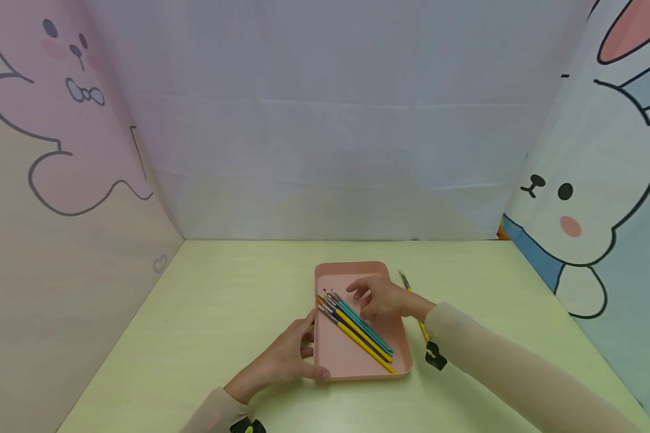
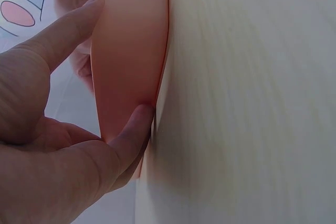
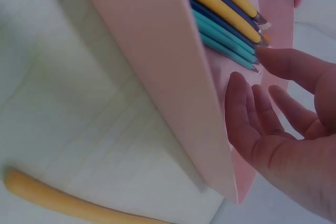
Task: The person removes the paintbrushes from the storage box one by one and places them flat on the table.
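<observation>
We log the left hand gripping the tray; right hand empty, fingers apart above it. Brushes sit inside; the loose brush (just beside the tray) could roll if the right sleeve drags it.

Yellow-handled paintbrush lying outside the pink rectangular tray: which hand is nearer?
Right. The right hand is over the tray, just left of the paintbrush; the left hand holds the tray's left side, farther away.
</observation>
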Demonstrator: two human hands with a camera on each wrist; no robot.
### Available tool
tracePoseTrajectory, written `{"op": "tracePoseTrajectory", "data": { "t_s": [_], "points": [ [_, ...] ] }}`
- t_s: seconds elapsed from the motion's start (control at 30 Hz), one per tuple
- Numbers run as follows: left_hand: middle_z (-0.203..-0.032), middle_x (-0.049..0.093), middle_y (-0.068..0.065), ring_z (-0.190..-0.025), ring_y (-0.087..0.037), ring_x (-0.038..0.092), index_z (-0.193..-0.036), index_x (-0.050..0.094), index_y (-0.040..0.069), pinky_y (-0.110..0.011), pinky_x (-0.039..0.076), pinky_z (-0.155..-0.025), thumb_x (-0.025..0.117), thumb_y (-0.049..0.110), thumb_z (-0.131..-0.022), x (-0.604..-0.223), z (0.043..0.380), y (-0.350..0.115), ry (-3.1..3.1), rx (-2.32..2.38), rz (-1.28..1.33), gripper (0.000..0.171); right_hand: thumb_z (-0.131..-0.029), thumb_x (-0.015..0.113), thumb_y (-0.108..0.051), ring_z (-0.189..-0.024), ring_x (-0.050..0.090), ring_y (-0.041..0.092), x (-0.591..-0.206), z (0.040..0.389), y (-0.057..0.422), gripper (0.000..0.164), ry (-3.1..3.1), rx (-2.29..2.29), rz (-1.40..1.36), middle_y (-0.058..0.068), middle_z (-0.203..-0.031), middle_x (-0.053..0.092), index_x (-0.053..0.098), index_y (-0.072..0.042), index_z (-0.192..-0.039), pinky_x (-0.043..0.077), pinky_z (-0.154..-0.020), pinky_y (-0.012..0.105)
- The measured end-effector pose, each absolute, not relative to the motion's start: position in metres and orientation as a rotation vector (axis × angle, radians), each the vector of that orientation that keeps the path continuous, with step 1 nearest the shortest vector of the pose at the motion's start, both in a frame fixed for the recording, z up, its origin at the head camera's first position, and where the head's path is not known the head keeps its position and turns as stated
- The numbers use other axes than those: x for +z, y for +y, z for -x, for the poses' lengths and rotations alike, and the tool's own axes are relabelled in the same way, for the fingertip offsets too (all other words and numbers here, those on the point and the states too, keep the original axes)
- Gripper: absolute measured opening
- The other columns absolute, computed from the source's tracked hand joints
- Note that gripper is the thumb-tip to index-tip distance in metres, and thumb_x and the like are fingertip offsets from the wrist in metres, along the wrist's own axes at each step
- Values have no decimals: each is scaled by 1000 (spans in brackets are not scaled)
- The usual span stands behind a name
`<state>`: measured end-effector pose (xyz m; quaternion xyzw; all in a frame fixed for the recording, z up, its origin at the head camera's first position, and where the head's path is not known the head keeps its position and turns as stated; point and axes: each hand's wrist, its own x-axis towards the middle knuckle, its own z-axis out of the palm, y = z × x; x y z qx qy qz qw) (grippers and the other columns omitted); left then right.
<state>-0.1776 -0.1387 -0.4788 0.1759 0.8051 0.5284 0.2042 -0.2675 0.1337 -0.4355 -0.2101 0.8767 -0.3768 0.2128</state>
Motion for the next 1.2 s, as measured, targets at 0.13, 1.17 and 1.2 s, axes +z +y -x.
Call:
{"op": "tracePoseTrajectory", "data": {
  "t_s": [0.13, 1.17, 1.2],
  "points": [
    [-153, 40, -20, -132, -30, 58, -172, 11, 13, -36, 57, -108, 98, 24, -78, -478, 178, -139, 2242, 1473, -481, 128, -86, 78, 8, -107, 67, 26, -439, 268, 135, 60, 2437, -1033, 591, 17, -129, 67, 62, 1, -143, 65, -89, 37],
    [-154, 37, -21, -130, -30, 59, -172, 10, 15, -34, 59, -104, 97, 18, -79, -470, 177, -139, 2194, 1506, -479, 128, -78, 79, 11, -85, 59, 15, -443, 269, 129, 52, 2591, -868, 649, 8, -106, 69, 70, 1, -128, 58, -79, 30],
    [-154, 37, -21, -130, -30, 59, -172, 10, 14, -33, 59, -104, 97, 18, -79, -470, 178, -139, 2190, 1510, -482, 128, -77, 79, 12, -85, 59, 15, -443, 269, 128, 52, 2599, -864, 650, 7, -105, 69, 71, 1, -127, 58, -79, 30]
  ]
}}
